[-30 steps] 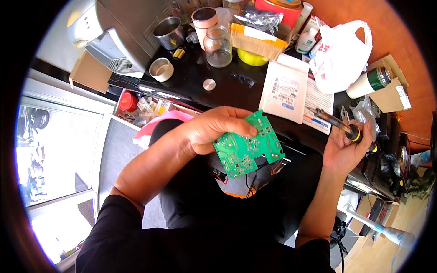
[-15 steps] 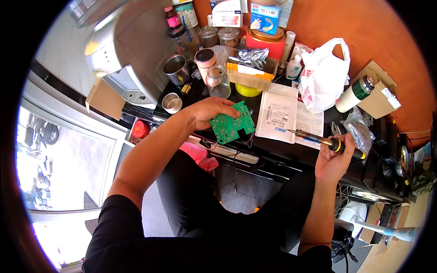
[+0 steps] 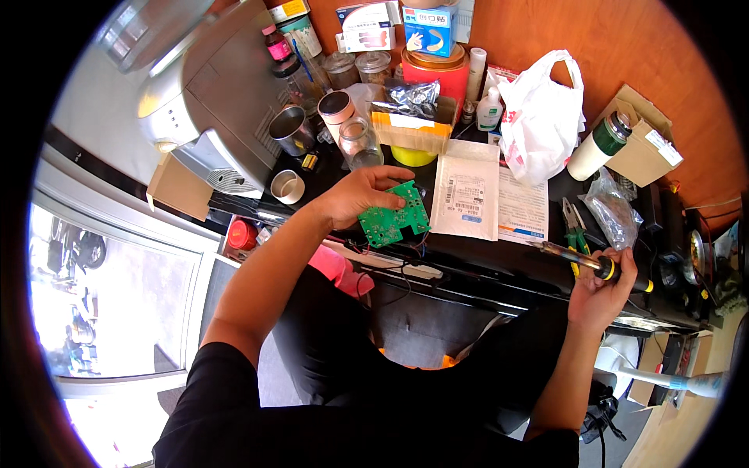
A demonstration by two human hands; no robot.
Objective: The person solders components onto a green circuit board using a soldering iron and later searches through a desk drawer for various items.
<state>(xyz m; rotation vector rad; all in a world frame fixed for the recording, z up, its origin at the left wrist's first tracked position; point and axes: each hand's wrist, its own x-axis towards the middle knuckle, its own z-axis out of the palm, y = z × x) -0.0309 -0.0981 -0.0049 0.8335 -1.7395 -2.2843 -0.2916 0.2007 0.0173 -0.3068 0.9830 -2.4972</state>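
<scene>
While a second ago the green circuit board (image 3: 394, 216) hung over the person's lap, it is now held out over the near edge of the dark surface (image 3: 468, 257), beside the white padded envelope (image 3: 466, 200). The left hand (image 3: 355, 195) has its fingers clasped on the board's edge; the right hand (image 3: 601, 292) is clenched round one soldering iron (image 3: 581, 261) (tip well apart from the board). By this shift, the soldering seems paused. Counted: one board, one iron, one green-handled pliers (image 3: 572, 226).
</scene>
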